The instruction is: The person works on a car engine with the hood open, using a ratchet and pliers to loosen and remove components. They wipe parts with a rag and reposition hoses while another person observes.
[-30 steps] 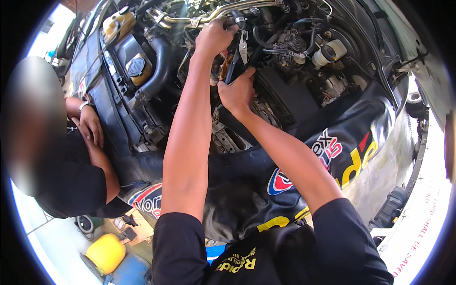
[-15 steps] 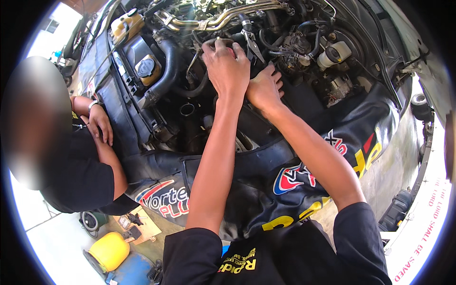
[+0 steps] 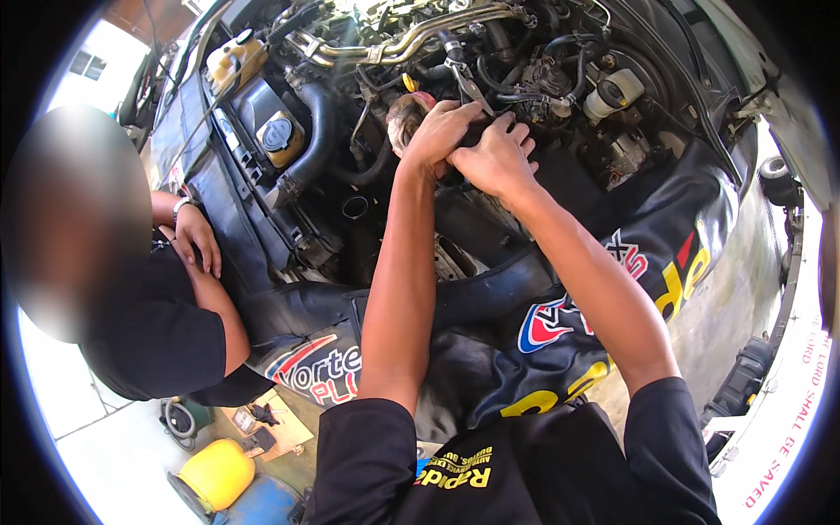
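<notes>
Pliers (image 3: 470, 88) upper centre of frame, nose up at the hose (image 3: 451, 45). Our left hand (image 3: 443, 135) and right hand (image 3: 499, 159) crowd the lower end, probably for leverage; can't tell if either's closed.

A pair of pliers (image 3: 470, 87) with a silvery metal head showed in the upper middle of the frame, slightly right of centre. The tool slanted from its tip, at upper left, toward the lower right, its handles largely hidden. The tip lay at the lower end of a short black hose (image 3: 451, 44); whether it gripped there could not be told.
</notes>
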Demonstrator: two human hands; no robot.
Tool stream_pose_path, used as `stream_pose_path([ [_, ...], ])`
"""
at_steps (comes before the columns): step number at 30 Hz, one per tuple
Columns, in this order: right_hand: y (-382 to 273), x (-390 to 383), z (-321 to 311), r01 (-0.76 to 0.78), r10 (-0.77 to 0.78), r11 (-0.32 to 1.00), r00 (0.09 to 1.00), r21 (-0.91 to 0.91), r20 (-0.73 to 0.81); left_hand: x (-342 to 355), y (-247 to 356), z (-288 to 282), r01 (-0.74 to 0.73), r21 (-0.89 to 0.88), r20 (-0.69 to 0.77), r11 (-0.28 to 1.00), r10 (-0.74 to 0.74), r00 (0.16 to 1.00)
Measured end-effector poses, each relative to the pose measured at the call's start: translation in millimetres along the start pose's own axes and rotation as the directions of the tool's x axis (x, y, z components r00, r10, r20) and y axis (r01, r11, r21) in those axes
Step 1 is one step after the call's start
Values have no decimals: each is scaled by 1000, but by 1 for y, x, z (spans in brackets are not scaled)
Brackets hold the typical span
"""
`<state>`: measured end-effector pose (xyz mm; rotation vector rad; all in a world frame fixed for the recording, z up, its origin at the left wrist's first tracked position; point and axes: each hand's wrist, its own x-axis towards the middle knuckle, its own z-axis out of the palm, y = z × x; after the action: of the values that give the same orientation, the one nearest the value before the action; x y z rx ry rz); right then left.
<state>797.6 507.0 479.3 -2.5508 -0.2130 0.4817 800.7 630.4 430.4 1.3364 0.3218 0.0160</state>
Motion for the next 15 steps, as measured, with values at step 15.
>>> stream_pose_path([
  [15, 7, 2, -9, 6, -7, 1000, 1000, 18, 23, 6, -5, 7, -29, -46, -40, 999, 27, 999],
])
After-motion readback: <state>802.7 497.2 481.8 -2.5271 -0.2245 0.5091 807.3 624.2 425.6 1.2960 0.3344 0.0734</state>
